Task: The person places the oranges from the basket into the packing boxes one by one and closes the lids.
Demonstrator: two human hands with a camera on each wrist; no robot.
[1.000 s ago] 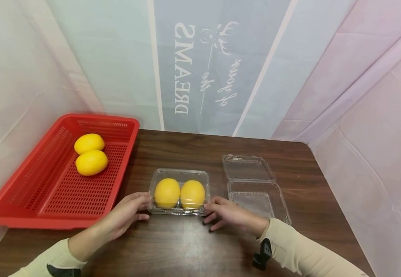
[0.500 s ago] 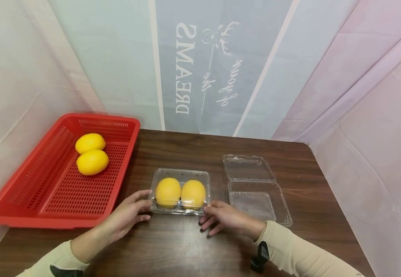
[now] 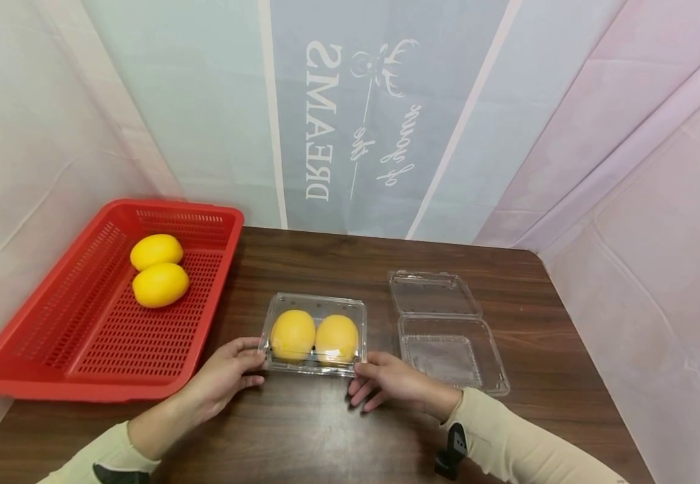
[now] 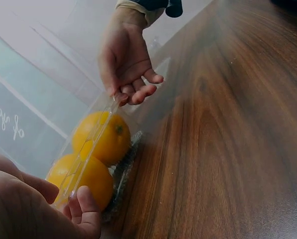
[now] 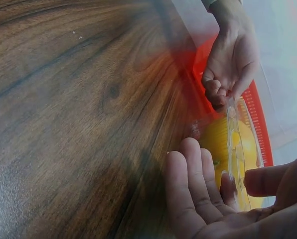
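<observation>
A clear plastic clamshell container [image 3: 320, 306] is closed over two yellow fruits [image 3: 292, 336] lying side by side. My left hand [image 3: 220, 380] pinches its near left corner at the rim, between thumb and fingers. At the near right corner, my right hand [image 3: 389, 380] pinches the rim the same way, its other fingers loosely spread below. The left wrist view shows both hands at either end of the rim, with the fruits [image 4: 101, 137] behind the plastic. In the right wrist view, the rim [image 5: 233, 144] runs between the two hands.
A red slotted basket [image 3: 126, 343] with two more yellow fruits [image 3: 160, 284] stands at the left. To the right, a second clear clamshell container [image 3: 447, 349] lies open with its lid folded back. Cloth walls [image 3: 350, 222] border the dark wooden table [image 3: 326, 430].
My right hand has shifted slightly left and down along the container's near right corner. The left hand has moved a little right. The container and fruits have barely moved.
</observation>
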